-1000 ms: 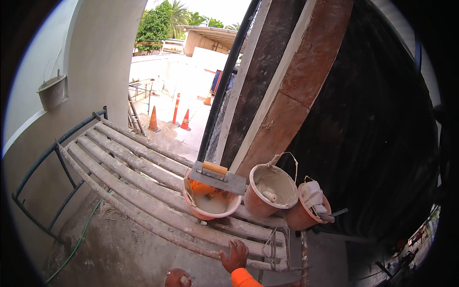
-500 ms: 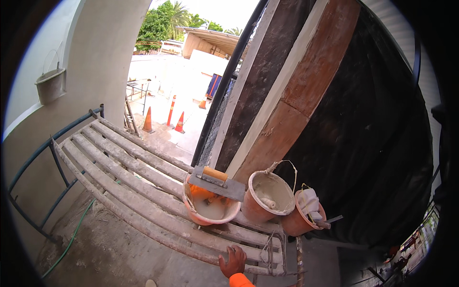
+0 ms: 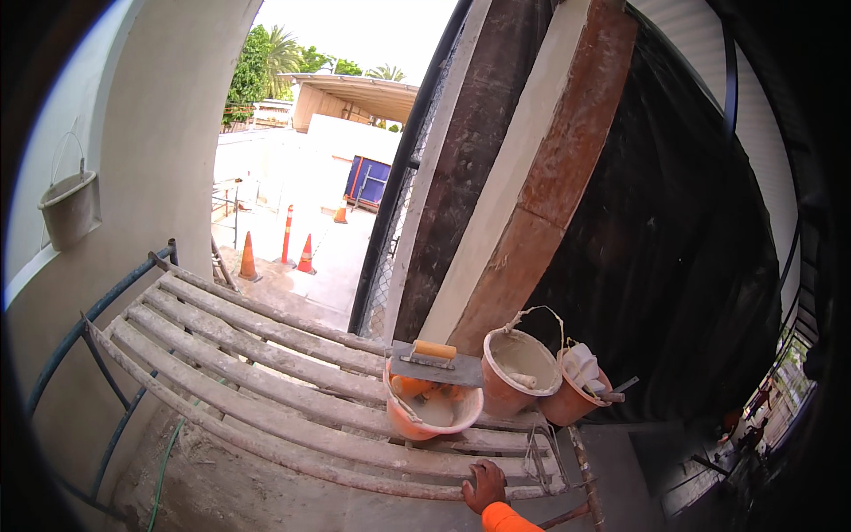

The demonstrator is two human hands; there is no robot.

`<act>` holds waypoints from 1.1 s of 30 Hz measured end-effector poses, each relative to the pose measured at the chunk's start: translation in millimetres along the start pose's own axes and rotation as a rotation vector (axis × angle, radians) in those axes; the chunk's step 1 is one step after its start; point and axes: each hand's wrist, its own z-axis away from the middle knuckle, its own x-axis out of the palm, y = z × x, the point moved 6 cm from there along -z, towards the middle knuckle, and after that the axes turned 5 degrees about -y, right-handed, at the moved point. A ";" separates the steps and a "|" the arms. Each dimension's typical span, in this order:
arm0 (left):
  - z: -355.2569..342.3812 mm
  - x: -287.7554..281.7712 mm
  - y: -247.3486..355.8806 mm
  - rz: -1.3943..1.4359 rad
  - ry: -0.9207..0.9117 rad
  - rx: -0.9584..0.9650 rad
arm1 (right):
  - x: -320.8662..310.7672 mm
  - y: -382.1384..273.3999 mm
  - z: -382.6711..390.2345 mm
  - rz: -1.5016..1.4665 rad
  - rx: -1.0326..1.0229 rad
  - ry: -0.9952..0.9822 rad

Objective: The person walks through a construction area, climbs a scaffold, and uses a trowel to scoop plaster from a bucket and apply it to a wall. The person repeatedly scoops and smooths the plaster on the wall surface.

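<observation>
My right hand (image 3: 485,486), in an orange sleeve, comes in from the lower edge. Its fingers bend over the near edge rail of a plaster-caked slatted scaffold platform (image 3: 292,403). My left hand is out of sight. Beyond the right hand stands an orange bucket (image 3: 434,427) with pale liquid and something orange inside. A plastering trowel (image 3: 434,362) with a wooden handle lies across its far rim. Beside it sits a taller bucket (image 3: 510,395) coated with plaster, its handle raised. A third orange bucket (image 3: 567,406) holds white pieces and a tool.
A bent wire piece (image 3: 539,457) hangs at the platform's right end. Blue tubular rails (image 3: 115,310) rise at the left end. Another bucket (image 3: 71,208) sits by the left wall. A green hose (image 3: 167,465) runs along the floor. Traffic cones (image 3: 306,255) stand outside beyond black sheeting (image 3: 656,257).
The view has shifted, so the platform and buckets sit farther right in the picture. My right hand stays at the platform's near edge; the trowel still lies on the bucket.
</observation>
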 end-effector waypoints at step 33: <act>92.1 -39.4 -204.4 0.003 -0.035 -0.200 | 151.2 -166.0 186.3 -0.106 0.426 -0.940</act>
